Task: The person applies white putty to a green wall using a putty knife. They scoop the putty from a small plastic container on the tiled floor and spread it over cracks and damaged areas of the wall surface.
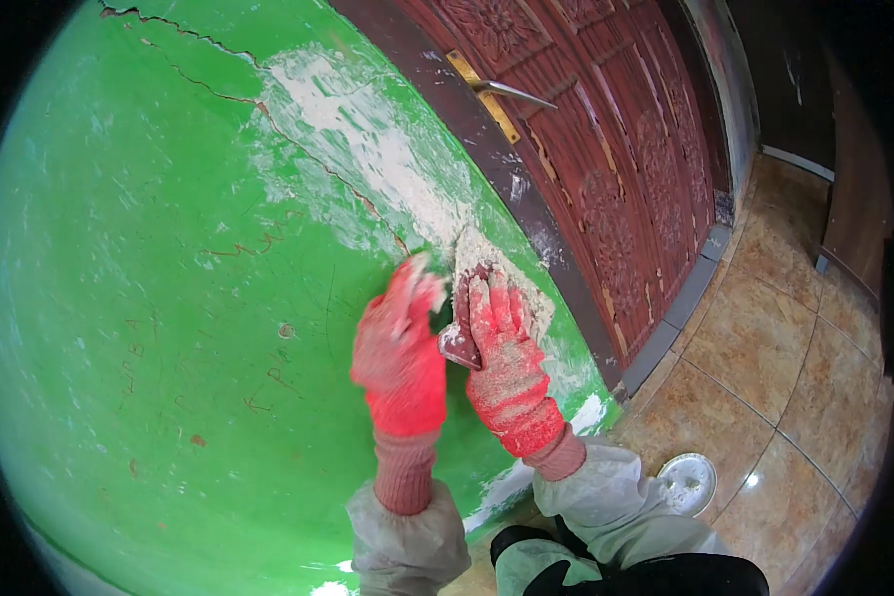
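Note:
My right hand [504,363], in a red glove smeared with white filler, is closed on a putty knife [459,346] with a dark red handle. Its fingers lie along the tool, and its blade end is hidden under thick off-white filler [512,278] near the door frame. My left hand [399,343], also red-gloved, is raised just left of the tool. Motion smears its whitened fingertips, so I cannot tell whether they hold anything. A cracked green wall [298,427] lies before both hands, with a broad streak of white filler [353,119] running up and left.
Right of the wall stands a dark frame [566,253] around a carved reddish-brown door [606,189] with a metal handle [517,94]. A round white container [687,485] with white material sits on the brown tiled floor [735,377], beside my right sleeve.

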A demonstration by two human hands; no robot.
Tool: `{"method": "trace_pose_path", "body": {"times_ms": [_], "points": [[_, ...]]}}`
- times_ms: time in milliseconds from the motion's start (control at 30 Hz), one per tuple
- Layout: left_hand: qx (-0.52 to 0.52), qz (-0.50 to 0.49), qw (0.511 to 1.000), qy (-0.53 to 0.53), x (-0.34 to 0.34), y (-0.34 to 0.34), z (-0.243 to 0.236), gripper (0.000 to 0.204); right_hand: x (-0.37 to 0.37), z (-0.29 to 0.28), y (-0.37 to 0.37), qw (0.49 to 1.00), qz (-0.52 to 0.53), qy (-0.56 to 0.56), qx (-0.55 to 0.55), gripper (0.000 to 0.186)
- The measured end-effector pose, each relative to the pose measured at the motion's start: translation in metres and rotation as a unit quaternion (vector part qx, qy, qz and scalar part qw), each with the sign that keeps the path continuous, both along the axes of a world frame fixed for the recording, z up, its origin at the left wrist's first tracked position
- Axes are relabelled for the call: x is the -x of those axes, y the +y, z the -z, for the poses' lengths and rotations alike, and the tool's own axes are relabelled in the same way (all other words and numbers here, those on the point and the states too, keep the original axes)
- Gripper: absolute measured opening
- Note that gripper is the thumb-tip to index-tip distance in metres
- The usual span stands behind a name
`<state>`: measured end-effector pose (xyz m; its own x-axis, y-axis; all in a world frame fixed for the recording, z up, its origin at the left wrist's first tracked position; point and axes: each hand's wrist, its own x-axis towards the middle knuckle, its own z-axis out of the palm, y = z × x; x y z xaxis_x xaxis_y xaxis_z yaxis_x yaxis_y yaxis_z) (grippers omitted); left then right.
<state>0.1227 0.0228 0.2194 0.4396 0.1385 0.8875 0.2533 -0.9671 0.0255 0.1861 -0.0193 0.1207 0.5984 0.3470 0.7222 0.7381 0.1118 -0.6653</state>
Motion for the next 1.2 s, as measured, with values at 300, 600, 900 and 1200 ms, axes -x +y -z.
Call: {"method": "trace_pose_path", "body": {"times_ms": [300,600,900,1200], "points": [[-0.046,-0.184,0.982,-0.011,0.064,-0.011,-0.006,0.022,0.007,-0.008,0.023,0.99,0.095,-0.05,0.089,0.07],[-0.079,-0.111,0.99,-0.03,0.064,0.011,-0.001,0.019,0.008,-0.019,0.029,0.985,0.121,-0.03,0.117,0.068],[-0.098,-0.135,0.986,-0.002,0.065,0.019,0.008,0.023,-0.004,-0.016,0.026,0.986,0.13,-0.065,0.084,0.066],[-0.111,-0.112,0.987,0.006,0.062,0.02,0.008,0.026,0.001,0.023,0.024,0.981,0.153,-0.087,0.081,0.059]]}}
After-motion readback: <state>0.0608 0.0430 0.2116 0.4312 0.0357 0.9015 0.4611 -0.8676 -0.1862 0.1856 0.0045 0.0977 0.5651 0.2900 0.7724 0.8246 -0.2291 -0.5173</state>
